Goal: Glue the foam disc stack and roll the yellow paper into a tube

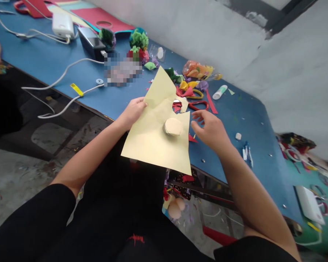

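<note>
A sheet of pale yellow paper (153, 134) is held at the table's front edge, with a round hole and a cut notch along its upper right side. My left hand (135, 112) grips the sheet's left edge between thumb and fingers. On the paper rests a round, short disc-like piece (173, 127) with a pale yellow top; what it is made of I cannot make out. Just right of the sheet hovers my right hand (207, 128), fingers loosely curved and apart, with nothing visible in them. Red-handled scissors (199, 106) lie on the table beyond it.
On the blue table (251, 120) are yellow-handled scissors (196, 94), a glue stick (220, 92), an orange snack packet (196, 70), and green paper flowers (139, 39). White cables trail from a power bank (62, 25) at left. Pens (247, 153) lie at right. A wall backs the table.
</note>
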The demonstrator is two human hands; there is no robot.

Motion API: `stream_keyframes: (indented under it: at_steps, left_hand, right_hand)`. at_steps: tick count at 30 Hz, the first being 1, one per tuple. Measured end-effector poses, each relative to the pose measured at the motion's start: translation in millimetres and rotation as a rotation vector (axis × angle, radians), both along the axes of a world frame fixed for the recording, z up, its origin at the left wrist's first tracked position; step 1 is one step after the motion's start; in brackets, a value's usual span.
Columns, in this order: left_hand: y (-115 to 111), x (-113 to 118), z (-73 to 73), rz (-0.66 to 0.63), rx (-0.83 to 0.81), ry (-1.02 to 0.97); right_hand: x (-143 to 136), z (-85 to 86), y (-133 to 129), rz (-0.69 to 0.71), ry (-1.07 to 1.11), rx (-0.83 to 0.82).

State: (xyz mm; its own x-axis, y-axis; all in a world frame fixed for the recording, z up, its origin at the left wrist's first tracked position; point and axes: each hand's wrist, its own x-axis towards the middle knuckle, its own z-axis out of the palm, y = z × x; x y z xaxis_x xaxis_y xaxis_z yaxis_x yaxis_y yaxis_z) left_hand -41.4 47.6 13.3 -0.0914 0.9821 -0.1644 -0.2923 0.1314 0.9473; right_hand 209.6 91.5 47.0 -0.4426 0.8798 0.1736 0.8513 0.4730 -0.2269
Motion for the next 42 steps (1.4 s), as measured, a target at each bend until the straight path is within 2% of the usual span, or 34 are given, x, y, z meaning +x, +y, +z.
stream_keyframes:
  at_steps: [2,5,11,18,25,30,35,39,42]
  left_hand:
    - [0,0,0.1,-0.011,0.003,-0.012]
    - [-1,0,0.0,-0.033,-0.001,-0.009]
    - [-3,1,0.8,-0.008,0.014,0.028]
    - [-6,2,4.9,0.011,-0.043,0.14]
    - [-2,-6,5.9,-0.045,-0.098,0.238]
    - [12,-17,9.9,-0.092,-0.081,0.329]
    - [38,-25,12.8,-0.02,-0.028,0.492]
    - [54,-29,8.6,0.05,0.086,0.536]
    - [60,-31,4.5,0.017,0.108,0.535]
  right_hand:
    - [8,1.2,12,-0.112,-0.024,-0.143]
    - [16,-1.2,21,-0.157,-0.039,-0.228]
    - [19,-18.8,30,-0.096,0.002,-0.143]
    - [17,-40.0,43,-0.12,0.09,-0.065]
    - [14,-43.7,35,-0.143,0.147,-0.085]
    - [7,-38.8,29,-0.145,0.119,-0.097]
    - [4,-34.9,25,-0.122,0.104,-0.104]
    - [7,-32.2,22,-0.095,0.087,-0.123]
    - [8,-30.5,25,-0.128,0.08,-0.162]
